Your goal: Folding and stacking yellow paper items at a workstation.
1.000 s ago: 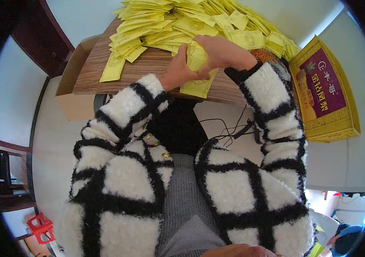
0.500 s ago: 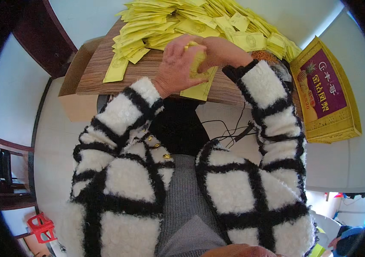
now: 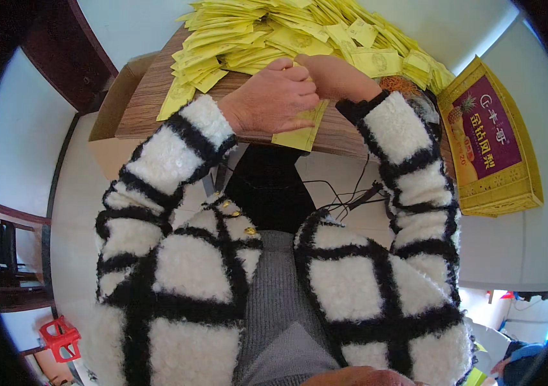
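My left hand [image 3: 270, 98] is closed over the table's front part, fingers curled in against my right hand. What it grips, if anything, is hidden. My right hand [image 3: 338, 77] meets it from the right, bent at the wrist, its fingertips out of sight behind the left one. Below both hands a flat yellow paper packet [image 3: 296, 138] sticks out at the table's front edge; its upper part is covered. Just beyond lies a big heap of similar yellow packets [image 3: 241, 38], and one packet [image 3: 176, 101] lies apart at its left end.
The wood-grain table [image 3: 143, 109] has an open cardboard box [image 3: 110, 132] at its left. To the right stands a yellow and purple carton [image 3: 489, 138], near a tangle of thin orange-brown strands [image 3: 397, 83]. Black cables [image 3: 344, 199] hang below. A red stool [image 3: 60, 338] stands lower left.
My left hand has turned and its fingers have closed, with the wrist shifted left and the forearm swung outward. My right hand and the packet beneath have hardly moved.
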Available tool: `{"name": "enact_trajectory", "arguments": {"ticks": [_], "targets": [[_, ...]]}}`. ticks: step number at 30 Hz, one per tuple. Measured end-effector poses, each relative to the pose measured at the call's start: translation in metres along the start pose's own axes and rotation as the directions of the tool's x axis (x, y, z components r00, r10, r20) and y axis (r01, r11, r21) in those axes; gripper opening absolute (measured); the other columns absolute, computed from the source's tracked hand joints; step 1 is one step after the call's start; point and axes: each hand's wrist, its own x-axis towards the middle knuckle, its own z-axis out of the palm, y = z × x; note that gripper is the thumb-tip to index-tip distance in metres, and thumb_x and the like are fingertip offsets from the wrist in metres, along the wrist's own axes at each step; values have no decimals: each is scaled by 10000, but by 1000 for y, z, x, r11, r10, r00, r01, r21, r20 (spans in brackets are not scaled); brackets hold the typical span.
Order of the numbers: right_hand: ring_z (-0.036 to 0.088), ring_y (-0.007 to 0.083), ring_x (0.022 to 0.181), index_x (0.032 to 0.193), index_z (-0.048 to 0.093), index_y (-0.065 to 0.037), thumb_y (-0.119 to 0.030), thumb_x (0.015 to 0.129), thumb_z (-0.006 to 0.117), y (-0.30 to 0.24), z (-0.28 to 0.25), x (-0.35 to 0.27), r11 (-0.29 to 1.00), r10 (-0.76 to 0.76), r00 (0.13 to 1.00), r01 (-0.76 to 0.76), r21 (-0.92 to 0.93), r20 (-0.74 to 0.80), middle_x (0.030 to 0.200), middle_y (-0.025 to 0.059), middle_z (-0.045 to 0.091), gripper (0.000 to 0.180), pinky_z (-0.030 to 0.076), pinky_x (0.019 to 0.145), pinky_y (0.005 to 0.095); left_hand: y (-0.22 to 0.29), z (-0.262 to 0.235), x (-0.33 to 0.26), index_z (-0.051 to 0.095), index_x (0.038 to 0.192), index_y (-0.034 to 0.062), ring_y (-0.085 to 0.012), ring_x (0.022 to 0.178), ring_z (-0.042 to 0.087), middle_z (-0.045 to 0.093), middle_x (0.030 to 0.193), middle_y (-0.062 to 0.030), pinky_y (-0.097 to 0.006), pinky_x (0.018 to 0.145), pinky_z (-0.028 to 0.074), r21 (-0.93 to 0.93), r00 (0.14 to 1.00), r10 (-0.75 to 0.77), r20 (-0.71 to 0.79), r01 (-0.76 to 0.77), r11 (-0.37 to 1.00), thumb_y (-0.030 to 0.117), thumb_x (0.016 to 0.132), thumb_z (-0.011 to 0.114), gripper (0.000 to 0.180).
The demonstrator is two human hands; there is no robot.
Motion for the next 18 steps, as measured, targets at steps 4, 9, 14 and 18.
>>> {"name": "enact_trajectory", "arguments": {"ticks": [4,9,14,18], "targets": [[651,401,963,1086,598,-19,-268,607,879,-7,-6,-5,999,-2,1000,3,44,-2,970,213,685,608,515,810,452,-10,8,-9,614,863,129,-231,858,545,560,792,-32,-378,825,403,60,980,-124,-158,135,989,330,844,665,209],[642,395,1004,1092,595,-8,-292,598,895,-15,-16,-11,991,53,998,-57,122,31,1013,224,678,644,509,838,443,-24,11,-18,634,870,124,-278,733,561,555,692,-51,-403,735,422,71,891,-352,-286,386,920,259,875,622,135],[639,395,1012,1157,595,4,-295,602,881,-17,-15,-13,991,30,999,-33,131,21,1033,226,675,693,514,851,425,-37,56,-29,661,959,98,-353,768,626,656,823,-156,-458,694,481,-214,729,-681,-72,656,724,230,928,537,183],[638,395,1011,1187,587,8,-311,604,875,-11,-6,-16,998,0,998,4,67,-57,1036,227,673,724,514,852,425,-27,82,-35,647,998,34,-309,849,682,709,872,-157,-399,775,511,-343,606,-788,108,767,543,211,932,518,228]]}}
